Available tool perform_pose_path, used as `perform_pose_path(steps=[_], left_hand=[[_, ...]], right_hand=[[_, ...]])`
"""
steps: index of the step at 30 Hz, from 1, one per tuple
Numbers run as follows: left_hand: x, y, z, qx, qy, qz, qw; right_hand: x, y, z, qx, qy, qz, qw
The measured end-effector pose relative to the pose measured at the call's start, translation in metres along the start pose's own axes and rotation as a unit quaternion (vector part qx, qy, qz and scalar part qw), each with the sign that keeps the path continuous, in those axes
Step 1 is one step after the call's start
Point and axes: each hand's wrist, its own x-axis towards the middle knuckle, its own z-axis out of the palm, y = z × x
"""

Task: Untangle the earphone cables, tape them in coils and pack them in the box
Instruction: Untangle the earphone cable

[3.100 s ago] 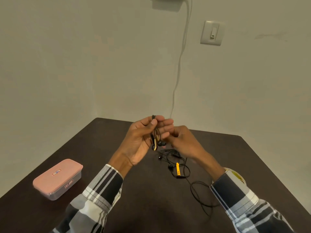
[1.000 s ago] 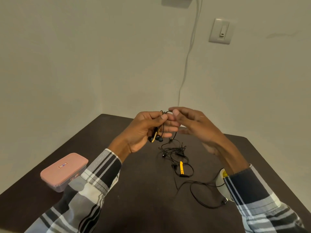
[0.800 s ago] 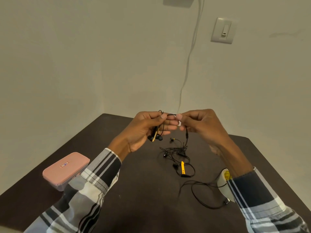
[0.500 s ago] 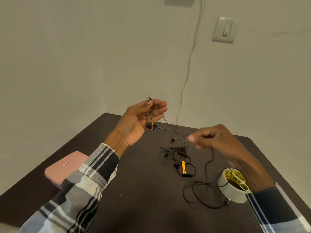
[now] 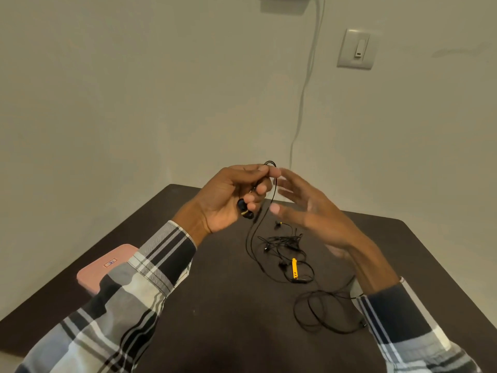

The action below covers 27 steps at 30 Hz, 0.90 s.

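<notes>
My left hand is raised over the dark table, shut on a black earphone cable with its black-and-gold buds showing under the fingers. The cable loops over my fingertips and hangs down to the table. My right hand is just right of it, fingers spread and blurred, touching or nearly touching the cable. A tangle of black earphone cables with a yellow remote lies on the table below. The pink-lidded box sits at the left, partly behind my left sleeve.
A loose loop of black cable lies at the right near my right sleeve, which hides the tape roll. A white wire runs down the wall behind the table, beside a light switch.
My hands were apart half a second ago, the right one pulling cable out to the right. Now the right hand has come back up beside the left with fingers spread, and the left has lowered.
</notes>
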Motion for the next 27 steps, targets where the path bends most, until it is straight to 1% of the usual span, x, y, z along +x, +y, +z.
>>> perform_pose_path(steps=[2,4,7,9,13,15,18,21,23,25,27], left_hand=[[0.000,0.001,0.001,-0.002,-0.007,-0.007,1.000],[-0.001,0.004,0.001,-0.014,-0.005,-0.007,1.000],[-0.005,0.009,-0.001,-0.047,-0.028,-0.010,0.998],[-0.007,0.012,-0.003,-0.036,-0.033,-0.012,0.999],[-0.013,0.017,-0.005,-0.027,-0.012,0.007,1.000],[-0.018,0.017,-0.007,-0.020,0.000,0.022,1.000],[-0.023,0.012,-0.006,-0.007,0.014,0.036,0.999],[-0.024,0.008,-0.007,-0.002,0.013,0.043,0.999],[-0.025,0.007,-0.009,0.019,0.002,0.056,0.998],[-0.028,0.007,-0.010,0.050,0.006,0.069,0.996],[-0.031,0.006,-0.011,0.067,-0.002,0.068,0.995]], right_hand=[[0.007,-0.006,0.013,0.016,0.026,-0.046,0.998],[0.010,-0.006,0.022,0.043,0.038,-0.069,0.996],[0.009,-0.003,0.026,0.120,0.032,-0.038,0.991],[0.008,0.003,0.025,0.161,0.032,-0.024,0.986],[0.009,0.010,0.017,0.190,0.051,-0.001,0.980],[0.010,0.011,0.006,0.204,0.063,-0.004,0.977],[0.010,0.010,-0.013,0.228,0.057,-0.015,0.972],[0.010,0.007,-0.030,0.222,0.030,-0.037,0.974],[0.009,0.005,-0.039,0.191,0.017,-0.040,0.981],[0.008,0.004,-0.047,0.139,0.021,-0.034,0.989],[0.009,0.005,-0.048,0.079,0.046,-0.027,0.995]])
